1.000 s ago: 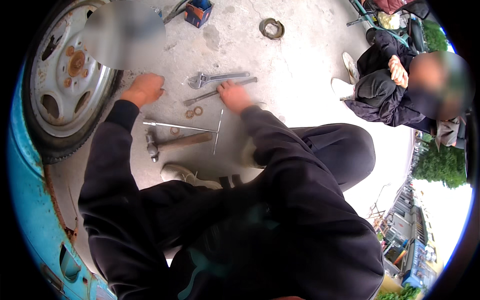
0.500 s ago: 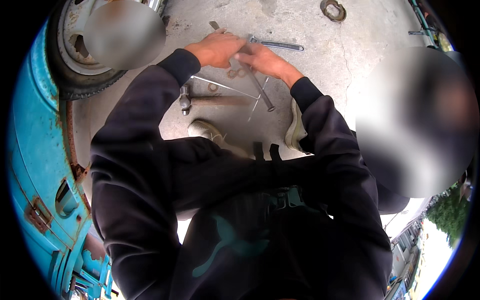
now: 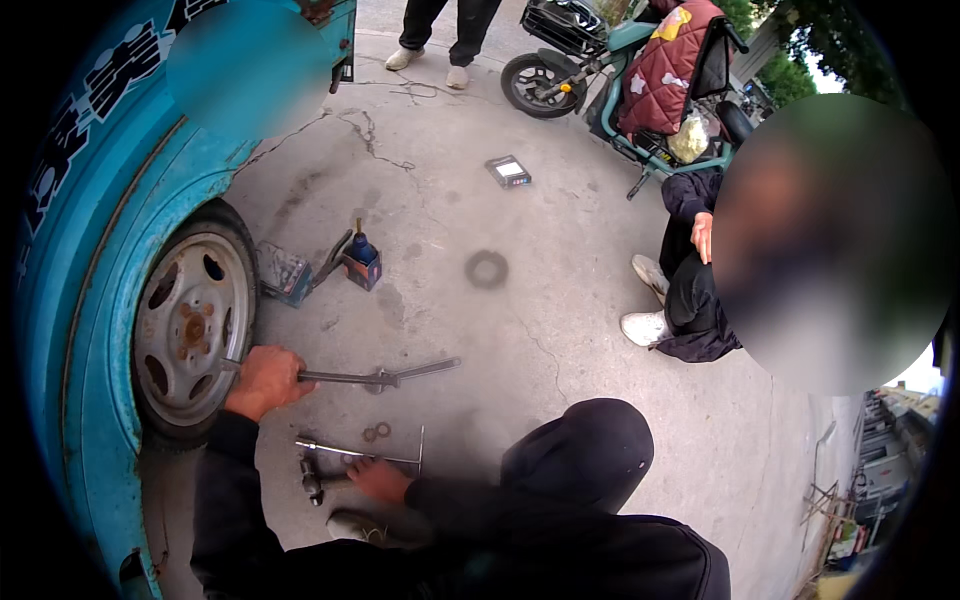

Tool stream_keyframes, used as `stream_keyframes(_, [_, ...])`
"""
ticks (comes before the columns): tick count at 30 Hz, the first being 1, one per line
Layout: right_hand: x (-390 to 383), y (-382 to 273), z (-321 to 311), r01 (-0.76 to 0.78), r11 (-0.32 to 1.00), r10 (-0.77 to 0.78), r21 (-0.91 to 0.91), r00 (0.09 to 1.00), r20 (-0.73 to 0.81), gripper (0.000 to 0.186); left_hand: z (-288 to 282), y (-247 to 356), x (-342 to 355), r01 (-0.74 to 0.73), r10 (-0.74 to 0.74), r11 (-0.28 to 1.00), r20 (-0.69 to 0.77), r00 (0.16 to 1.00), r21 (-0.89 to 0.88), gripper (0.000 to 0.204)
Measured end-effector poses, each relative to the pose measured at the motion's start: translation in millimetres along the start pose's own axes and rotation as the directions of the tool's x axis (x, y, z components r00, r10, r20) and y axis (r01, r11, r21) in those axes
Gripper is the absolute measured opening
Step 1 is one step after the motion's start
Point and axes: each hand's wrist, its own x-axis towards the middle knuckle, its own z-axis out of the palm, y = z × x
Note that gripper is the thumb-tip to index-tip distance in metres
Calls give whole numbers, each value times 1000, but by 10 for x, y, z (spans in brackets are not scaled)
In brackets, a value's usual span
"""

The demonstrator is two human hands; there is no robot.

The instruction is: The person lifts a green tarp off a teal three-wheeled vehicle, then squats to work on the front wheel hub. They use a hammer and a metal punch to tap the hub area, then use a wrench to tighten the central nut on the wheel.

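My left hand (image 3: 268, 383), beside the wheel (image 3: 196, 322), is closed around a long steel bar (image 3: 338, 378). One end of the bar sticks out toward the wheel; the other reaches the head of an adjustable wrench (image 3: 428, 368) on the ground. Lower down, my right hand (image 3: 380, 482) is closed over the wooden handle of a ball-peen hammer (image 3: 312, 482) lying near my shoe. Right above that hand a shiny T-handle wrench (image 3: 330, 449) lies on the concrete, its crossbar to the right. Small rings (image 3: 376, 432) lie just beyond it.
The turquoise vehicle body (image 3: 100, 330) lines the left. A blue bottle (image 3: 362, 250) in a box and a flat box (image 3: 284, 272) stand beyond the wheel. A dark ring (image 3: 487, 269) lies mid-floor. At right a person in white shoes (image 3: 648, 328) crouches; a scooter (image 3: 610, 85) stands behind.
My hands have separated. The left has carried the steel bar to the wheel; the right has let go of it and come down to the hammer. The view has tilted up and outward.
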Motion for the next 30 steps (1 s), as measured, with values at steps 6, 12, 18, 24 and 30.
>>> stream_keyframes(6, [253, -200, -158, -33, 911, -51, 410, 980, 193, 37, -441, 378, -13, -137, -67, 672, -244, 967, -728, 43])
stream_keyframes(12, [439, -417, -1126, -617, 136, 39, 775, 785, 618, 54, -783, 763, -8, -65, -157, 603, -198, 967, -795, 58])
stream_keyframes(18, [719, 340, -1209, -599, 84, 382, 797, 758, 529, 29, -1175, 968, 13, -324, 67, 849, -523, 850, -417, 36])
stream_keyframes(24, [566, 720, -1422, -201, -240, 799, 950, 515, 311, 27, -810, 333, -13, -166, 51, 974, -570, 820, -151, 30])
stream_keyframes(30, [533, 1137, -1870, 23, -163, 921, 986, 362, 144, 36, -235, 30, -46, -183, 84, 979, -659, 748, -84, 34])
